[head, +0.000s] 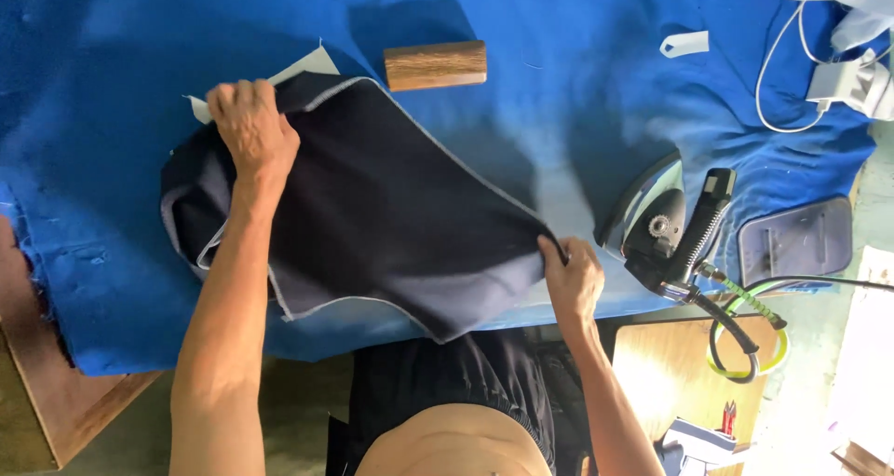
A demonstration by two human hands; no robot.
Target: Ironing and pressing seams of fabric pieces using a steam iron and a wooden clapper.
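Pinching dark fabric piece [372, 215] edge, right hand [570, 276] grip closed; left hand [250, 127] clenched on far corner

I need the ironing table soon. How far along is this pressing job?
Early on. The dark fabric piece is laid on the blue table cover; left hand and right hand grip its ends. The iron stands aside untouched, so pressing remains.
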